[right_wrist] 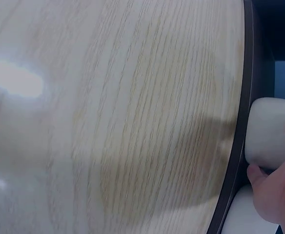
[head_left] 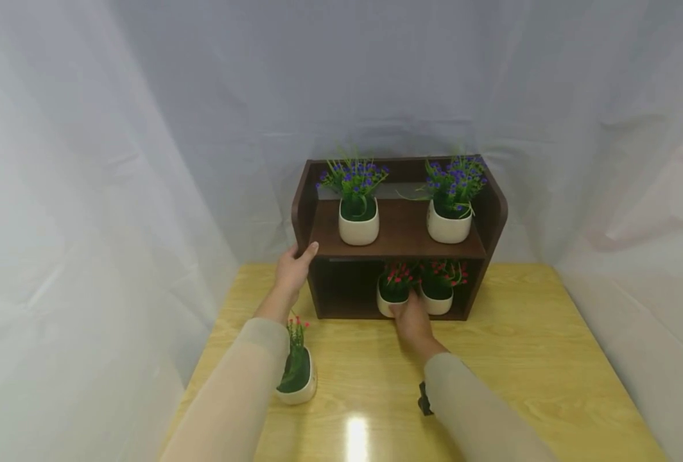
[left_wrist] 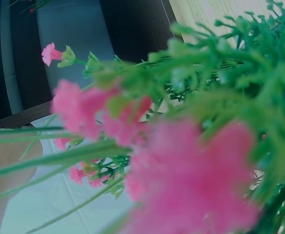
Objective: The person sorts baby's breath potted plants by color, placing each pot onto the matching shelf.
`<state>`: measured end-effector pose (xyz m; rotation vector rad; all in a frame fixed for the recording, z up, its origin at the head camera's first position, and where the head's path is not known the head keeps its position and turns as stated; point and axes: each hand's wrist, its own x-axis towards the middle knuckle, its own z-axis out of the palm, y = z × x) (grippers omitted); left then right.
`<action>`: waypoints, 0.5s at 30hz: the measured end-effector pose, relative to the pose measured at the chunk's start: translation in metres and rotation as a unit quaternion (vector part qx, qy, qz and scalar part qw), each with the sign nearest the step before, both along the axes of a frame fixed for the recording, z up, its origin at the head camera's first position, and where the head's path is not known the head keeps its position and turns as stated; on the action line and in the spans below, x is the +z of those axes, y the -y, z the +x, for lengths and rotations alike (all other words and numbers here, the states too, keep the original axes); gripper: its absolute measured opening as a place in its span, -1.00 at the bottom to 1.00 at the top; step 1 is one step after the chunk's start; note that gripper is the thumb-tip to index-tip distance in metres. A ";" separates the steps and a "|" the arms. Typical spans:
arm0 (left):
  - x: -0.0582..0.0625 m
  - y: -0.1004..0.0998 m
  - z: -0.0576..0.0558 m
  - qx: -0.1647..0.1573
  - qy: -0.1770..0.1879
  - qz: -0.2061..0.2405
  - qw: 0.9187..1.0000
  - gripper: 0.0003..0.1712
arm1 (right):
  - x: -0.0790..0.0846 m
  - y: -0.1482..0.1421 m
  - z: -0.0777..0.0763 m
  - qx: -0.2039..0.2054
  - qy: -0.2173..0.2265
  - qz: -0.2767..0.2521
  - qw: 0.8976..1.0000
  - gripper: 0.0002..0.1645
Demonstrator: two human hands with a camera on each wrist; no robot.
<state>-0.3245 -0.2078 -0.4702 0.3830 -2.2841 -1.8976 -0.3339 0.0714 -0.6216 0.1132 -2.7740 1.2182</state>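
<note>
Progress, judged from the layout: four pots stand in the dark rack [head_left: 402,232], one is outside it. Top deck: left purple-flowered pot [head_left: 359,230] and right purple-flowered pot [head_left: 449,228], both upright, well apart, unhandled. Lower deck: inner red-flowered pot [head_left: 386,305] and outer red-flowered pot [head_left: 441,308], side by side. Remaining, it seems: settling the inner one, then the loose red-flowered pot [head_left: 303,391] on the table [head_left: 509,385], partly hidden by the left sleeve [head_left: 226,398].

Right hand [head_left: 413,319]: thumb and finger close on the inner red-flowered pot, which lies at its 11 o'clock, in contact (right wrist view shows two digits against the white wall; whether any weight is lifted, cannot tell). Outer red-flowered pot at its 1 o'clock; loose one at its 8 o'clock, well apart.

Left hand [head_left: 291,273]: clasped round the rack's left side panel, thumb over the front edge, probably steadying. Loose pot near its 6 o'clock, untouched.
</note>
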 end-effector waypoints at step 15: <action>0.000 0.001 0.001 -0.005 -0.001 -0.006 1.000 -0.22 | -0.016 0.001 -0.009 -0.035 -0.011 -0.016 0.999 -0.19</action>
